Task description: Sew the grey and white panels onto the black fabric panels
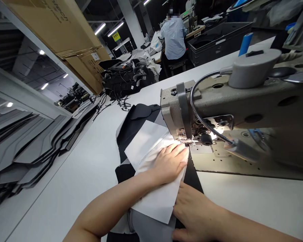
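White fabric (158, 205) lies over black and grey fabric pieces (147, 222), with its upper edge under the needle area of a sewing machine (204, 111). My left hand (170, 161) rests flat on the white fabric, fingers stretched toward the lit presser foot (185, 143). Closer to me, my right hand (194, 211) grips the right edge of the layered fabric. Its fingertips are partly hidden at the white edge, and its thumb is low over the dark layer. Black fabric (141, 116) spreads on the table beyond my left hand.
Stacked grey and black panels (40, 144) lie along the left. A fabric pile (131, 75) and cardboard boxes (65, 37) stand behind. A flexible lamp (242, 149) hangs before the machine. Farther back, a person (173, 37) sits near a dark crate (217, 42).
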`<state>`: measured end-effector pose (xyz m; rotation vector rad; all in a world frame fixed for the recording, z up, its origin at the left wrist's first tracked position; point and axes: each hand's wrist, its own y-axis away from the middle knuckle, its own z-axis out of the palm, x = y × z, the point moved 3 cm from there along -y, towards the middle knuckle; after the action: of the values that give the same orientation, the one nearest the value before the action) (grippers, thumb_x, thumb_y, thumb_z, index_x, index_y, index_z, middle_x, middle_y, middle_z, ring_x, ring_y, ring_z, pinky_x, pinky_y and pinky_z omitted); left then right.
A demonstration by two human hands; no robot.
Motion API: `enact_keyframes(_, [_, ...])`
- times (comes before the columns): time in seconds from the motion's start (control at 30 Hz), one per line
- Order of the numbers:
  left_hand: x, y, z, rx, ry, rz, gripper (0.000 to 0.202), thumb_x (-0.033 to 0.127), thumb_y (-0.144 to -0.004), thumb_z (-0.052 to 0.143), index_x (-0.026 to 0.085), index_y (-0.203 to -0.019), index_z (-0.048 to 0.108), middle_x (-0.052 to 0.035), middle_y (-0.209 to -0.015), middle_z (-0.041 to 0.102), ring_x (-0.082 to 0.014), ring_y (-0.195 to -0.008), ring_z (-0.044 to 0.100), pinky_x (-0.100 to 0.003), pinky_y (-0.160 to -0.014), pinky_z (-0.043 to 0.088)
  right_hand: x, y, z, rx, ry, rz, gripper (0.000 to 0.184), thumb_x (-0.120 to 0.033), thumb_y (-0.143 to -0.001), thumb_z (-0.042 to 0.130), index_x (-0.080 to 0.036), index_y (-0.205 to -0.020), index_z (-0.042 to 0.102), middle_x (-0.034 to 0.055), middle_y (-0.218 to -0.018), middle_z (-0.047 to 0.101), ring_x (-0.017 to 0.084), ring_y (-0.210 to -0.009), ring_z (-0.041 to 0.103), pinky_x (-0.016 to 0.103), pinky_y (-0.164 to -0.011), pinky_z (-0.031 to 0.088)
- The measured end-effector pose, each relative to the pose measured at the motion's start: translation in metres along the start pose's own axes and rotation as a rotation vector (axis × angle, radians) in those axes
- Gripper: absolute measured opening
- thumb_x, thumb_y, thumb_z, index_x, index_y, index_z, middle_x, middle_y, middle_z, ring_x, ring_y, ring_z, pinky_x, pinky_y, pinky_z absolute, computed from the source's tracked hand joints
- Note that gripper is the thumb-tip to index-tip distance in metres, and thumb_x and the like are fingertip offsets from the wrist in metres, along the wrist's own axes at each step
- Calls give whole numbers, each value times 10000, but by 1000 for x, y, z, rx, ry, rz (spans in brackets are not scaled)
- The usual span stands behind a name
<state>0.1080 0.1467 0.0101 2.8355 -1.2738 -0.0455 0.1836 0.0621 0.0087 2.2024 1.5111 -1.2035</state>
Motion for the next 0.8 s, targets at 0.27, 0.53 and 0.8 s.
enact_keyframes(0.27, [5,-7,4,29,14,-163,406,313,-930,350,223,-1314,443,-132,-1339,415,-311,-1148,434,-482,-929,392,-1,0,4,16,13,-11,550,-321,-742,644,-231,-1270,518,75,-1333,506,255,-1295,362,384,-1117,165])
enact_keyframes(0.53, [-3,-5,2,48,94,60,391,294,-963,314,166,-1304,455,-53,-1356,473,-213,-1263,373,-378,-1062,323,-1,0,3,3,19,-5,568,-334,-746,657,-228,-1281,499,72,-1359,480,232,-1302,351,353,-1121,142])
enact_keyframes(0.8, [7,-6,4,65,-28,-149,372,305,-931,374,197,-1276,461,-134,-1352,421,-296,-1181,435,-444,-936,410,-1,0,7,15,45,-10,499,-331,-758,606,-221,-1239,533,70,-1311,522,239,-1271,386,359,-1110,174])
